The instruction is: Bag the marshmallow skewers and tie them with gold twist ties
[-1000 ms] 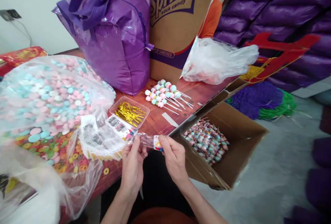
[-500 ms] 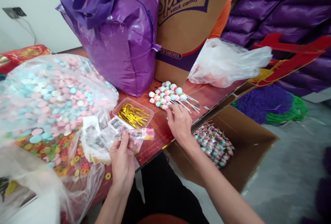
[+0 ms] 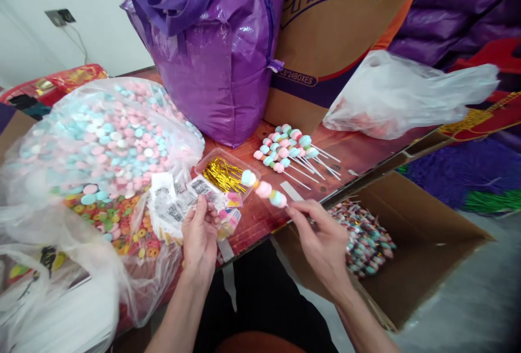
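Note:
My right hand [image 3: 319,236] pinches the stick of a candy skewer [image 3: 264,189], threaded with pink, blue and white pieces and small gummy rings; it points up and left above the table. My left hand [image 3: 201,228] is closed on a clear printed wrapper [image 3: 230,200], its fingers covering part of it. Under and beside that hand lie more printed wrappers [image 3: 166,206]. Just beyond, a plastic tub [image 3: 254,175] holds gold twist ties [image 3: 223,174]. A pile of candy skewers [image 3: 287,146] rests on the table, their white sticks pointing right.
At left, a clear bag [image 3: 103,141] bulges with pastel candies above gummy rings [image 3: 134,228]. Behind stand a purple bag [image 3: 220,65] and a big carton [image 3: 337,21]. A white plastic bag [image 3: 399,98] lies at right. Below the table edge, an open box [image 3: 427,255] contains wrapped skewers [image 3: 366,239].
My right hand has taken a candy skewer from the pile and brought it toward my left hand. My left hand still holds the wrapper. The camera view has shifted left.

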`<state>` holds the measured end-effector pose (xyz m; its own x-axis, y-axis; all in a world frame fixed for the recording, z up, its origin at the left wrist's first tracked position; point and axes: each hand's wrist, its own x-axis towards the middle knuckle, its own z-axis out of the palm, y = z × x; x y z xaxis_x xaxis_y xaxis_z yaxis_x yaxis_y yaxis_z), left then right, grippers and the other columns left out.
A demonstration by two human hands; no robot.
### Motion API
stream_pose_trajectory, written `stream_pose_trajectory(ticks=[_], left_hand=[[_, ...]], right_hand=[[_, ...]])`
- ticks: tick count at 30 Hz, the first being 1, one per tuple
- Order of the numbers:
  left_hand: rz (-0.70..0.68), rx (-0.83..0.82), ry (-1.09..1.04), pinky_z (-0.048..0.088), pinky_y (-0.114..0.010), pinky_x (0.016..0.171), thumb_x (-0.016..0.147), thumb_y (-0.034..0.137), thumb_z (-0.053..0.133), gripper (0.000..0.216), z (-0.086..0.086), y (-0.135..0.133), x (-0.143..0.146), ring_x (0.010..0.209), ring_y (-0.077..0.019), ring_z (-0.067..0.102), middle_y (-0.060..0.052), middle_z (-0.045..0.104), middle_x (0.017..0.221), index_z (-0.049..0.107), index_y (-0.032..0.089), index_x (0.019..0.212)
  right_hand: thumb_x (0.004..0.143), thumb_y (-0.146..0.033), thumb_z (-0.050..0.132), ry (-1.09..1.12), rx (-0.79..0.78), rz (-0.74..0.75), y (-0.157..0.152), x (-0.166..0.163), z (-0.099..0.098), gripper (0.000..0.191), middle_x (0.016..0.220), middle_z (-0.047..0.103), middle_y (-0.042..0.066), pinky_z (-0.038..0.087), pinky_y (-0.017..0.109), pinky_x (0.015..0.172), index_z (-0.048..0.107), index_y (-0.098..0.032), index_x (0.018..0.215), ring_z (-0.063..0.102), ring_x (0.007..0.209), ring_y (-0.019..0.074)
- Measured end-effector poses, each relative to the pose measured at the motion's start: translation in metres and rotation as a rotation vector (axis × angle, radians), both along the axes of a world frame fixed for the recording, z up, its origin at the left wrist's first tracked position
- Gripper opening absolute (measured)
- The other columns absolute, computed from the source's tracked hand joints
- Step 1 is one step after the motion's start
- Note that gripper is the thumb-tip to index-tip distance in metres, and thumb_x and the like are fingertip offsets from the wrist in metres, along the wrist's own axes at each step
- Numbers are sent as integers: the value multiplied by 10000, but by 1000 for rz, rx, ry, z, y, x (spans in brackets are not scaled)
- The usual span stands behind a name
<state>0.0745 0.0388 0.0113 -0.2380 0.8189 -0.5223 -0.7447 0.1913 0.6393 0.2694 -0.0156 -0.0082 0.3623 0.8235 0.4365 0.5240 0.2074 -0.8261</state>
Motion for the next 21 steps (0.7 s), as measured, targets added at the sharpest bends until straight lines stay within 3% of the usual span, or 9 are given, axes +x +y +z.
stream_pose_trajectory(ticks=[5,14,18,21], left_hand=[[-9,-12,7,418,-164,448,623,262,908,311,0,-1,0,495,-67,545,26,620,591,636,122,682],[-33,54,72,466,-194,526,548,258,936,336,0,-8,-3,541,-86,602,31,666,637,685,132,733],[-52,182,186,515,-221,639,574,303,922,331,-4,-10,-1,664,-111,663,0,739,778,730,151,796],[-73,222,240,515,-220,631,605,332,907,305,-7,-14,2,655,-109,654,5,738,771,734,159,788]], right_hand=[[906,-134,634,-15,78,37,-37,-8,-1,118,803,687,26,477,335,689,704,-230,904,625,740,192],[880,-94,661,-410,128,61,-45,15,-4,178,860,728,43,454,365,721,727,-231,973,633,759,201],[887,-68,651,-358,130,165,-45,13,-1,193,870,721,38,473,357,745,710,-228,978,633,782,193],[901,-65,638,-271,101,175,-45,4,-1,178,849,706,28,484,334,744,695,-225,954,635,778,178]])
